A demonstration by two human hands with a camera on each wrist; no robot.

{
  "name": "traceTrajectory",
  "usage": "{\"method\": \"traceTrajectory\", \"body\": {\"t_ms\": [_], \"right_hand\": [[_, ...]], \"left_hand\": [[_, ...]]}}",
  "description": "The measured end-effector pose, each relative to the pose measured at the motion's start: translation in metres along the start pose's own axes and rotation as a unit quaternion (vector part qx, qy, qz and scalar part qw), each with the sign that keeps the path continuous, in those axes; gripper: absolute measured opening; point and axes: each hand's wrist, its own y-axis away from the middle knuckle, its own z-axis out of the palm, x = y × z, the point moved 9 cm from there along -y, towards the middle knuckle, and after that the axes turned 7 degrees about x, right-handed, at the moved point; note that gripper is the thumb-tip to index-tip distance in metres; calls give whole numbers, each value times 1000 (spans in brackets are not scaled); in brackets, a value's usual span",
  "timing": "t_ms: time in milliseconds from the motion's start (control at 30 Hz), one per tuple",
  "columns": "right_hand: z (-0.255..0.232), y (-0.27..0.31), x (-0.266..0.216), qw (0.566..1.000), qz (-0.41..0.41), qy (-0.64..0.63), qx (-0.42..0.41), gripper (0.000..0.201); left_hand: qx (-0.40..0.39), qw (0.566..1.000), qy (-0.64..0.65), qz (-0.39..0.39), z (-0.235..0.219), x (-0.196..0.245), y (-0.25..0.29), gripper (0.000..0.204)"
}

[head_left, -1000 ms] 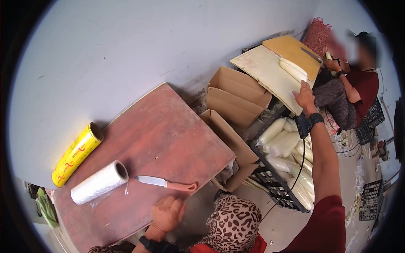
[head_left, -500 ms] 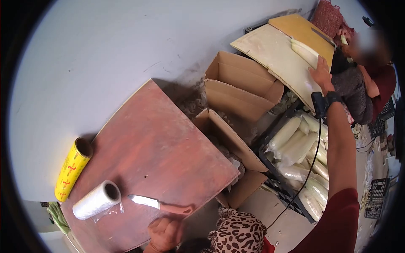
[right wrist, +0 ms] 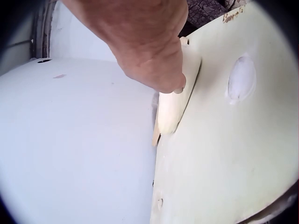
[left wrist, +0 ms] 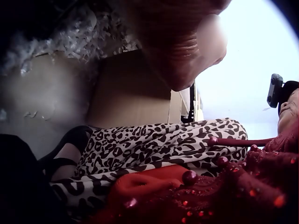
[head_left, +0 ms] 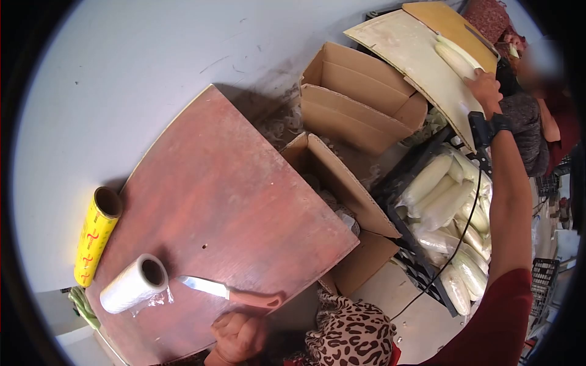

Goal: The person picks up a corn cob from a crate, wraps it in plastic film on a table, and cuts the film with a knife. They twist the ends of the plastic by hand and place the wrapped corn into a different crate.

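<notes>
R hand (head_left: 486, 90) has moved onto the near end of a long pale veg (head_left: 455, 60), fingers bent round it w/ little gap; its long axis runs fwd-left along the cream board (head_left: 400, 46). L hand (head_left: 238, 337) (farther off) is curled, empty.

I see a dark red sleeve (head_left: 495, 317), a black wrist strap (head_left: 502, 122) with a black camera box (head_left: 480, 129) and thin black cable (head_left: 469, 221), brown-and-cream leopard-print fabric (left wrist: 154, 144), a beaded deep-red top (left wrist: 233, 186) and a black shoe (left wrist: 77, 137).
</notes>
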Motion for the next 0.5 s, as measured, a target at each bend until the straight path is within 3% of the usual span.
{"method": "traceTrajectory", "body": {"t_ms": [67,100,167,267,367,433,500], "right_hand": [[-12,5,-6,999,-19,-8,43,53],[22,-19,5,995,-70,-17,67,53],[24,-13,13,980,-7,-182,81,58],[9,-2,-4,992,29,-87,83,58],[34,4,-12,993,-14,-115,-7,64],[31,7,-13,994,-25,-110,1,70],[45,8,-6,985,37,-136,-98,73]], "left_hand": [[10,1000,-12,9,0,-1,3,31],[23,999,-13,22,1,0,4,32],[20,999,-1,33,1,0,1,31],[10,1000,10,12,2,-2,3,27],[19,999,25,30,2,0,1,27],[19,999,27,33,-3,4,-6,26],[16,999,29,26,-7,4,-8,23]]}}
